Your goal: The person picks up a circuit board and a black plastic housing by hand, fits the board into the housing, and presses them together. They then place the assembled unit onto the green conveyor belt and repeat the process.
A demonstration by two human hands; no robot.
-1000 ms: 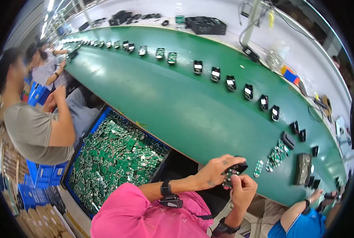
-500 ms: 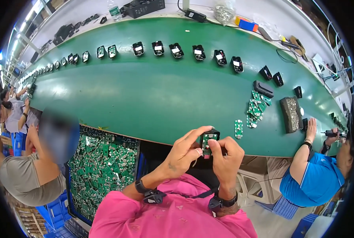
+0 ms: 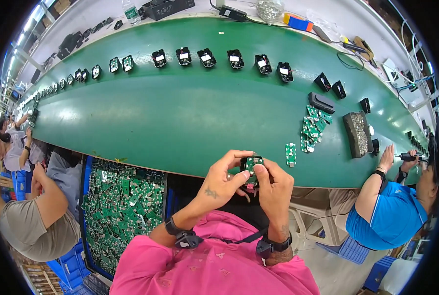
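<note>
In front of my chest, near the table's front edge, my left hand (image 3: 220,181) and my right hand (image 3: 276,189) grip a small black plastic housing (image 3: 245,160) between them. A green circuit board (image 3: 253,162) lies in or on the housing. Both thumbs press on the board's face while the other fingers wrap round the sides. Something pink (image 3: 250,186) shows at its lower end. On the table just beyond my right hand lies a single green circuit board (image 3: 290,155), and behind it a loose pile of similar boards (image 3: 309,133).
A black block (image 3: 322,103) and a dark tray (image 3: 348,134) of small metal parts stand right of the pile. Black housings (image 3: 235,59) line the green table's far side. A large bin (image 3: 86,179) of boards stands at my left. Co-workers sit left and right (image 3: 394,211).
My left thumb has moved up onto the board's face, and my right thumb has shifted toward its upper right. The whole view has slid slightly, with the table things now a little further left.
</note>
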